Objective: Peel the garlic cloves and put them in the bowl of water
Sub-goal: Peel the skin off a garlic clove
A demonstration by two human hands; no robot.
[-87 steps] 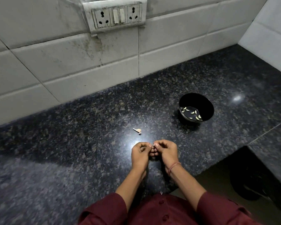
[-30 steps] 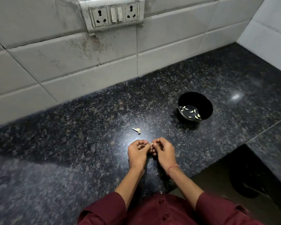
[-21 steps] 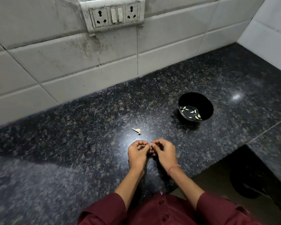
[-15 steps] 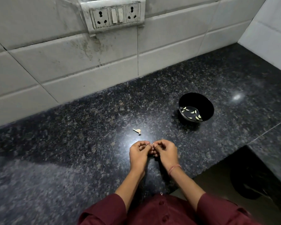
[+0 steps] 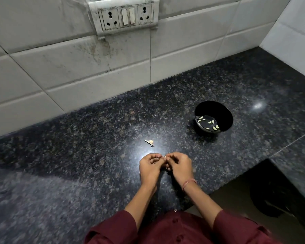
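Speckled dark granite bench (image 5: 77,164) below stained white wall tiles (image 5: 74,66), grimy socket-and-switch plate (image 5: 126,16) mounted above.

I'm seeing a maroon buttoned shirt (image 5: 175,230) with matching sleeves (image 5: 236,226). A thin pink band (image 5: 188,183) is circling the right wrist.

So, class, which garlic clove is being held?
The garlic clove pinched between the left hand and the right hand; the other cloves lie in the black bowl.

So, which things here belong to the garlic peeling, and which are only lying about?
For the job: garlic clove pinched between left hand and right hand; black bowl; peeled cloves in it.
Lying about: pale scrap on the counter; wall socket panel.
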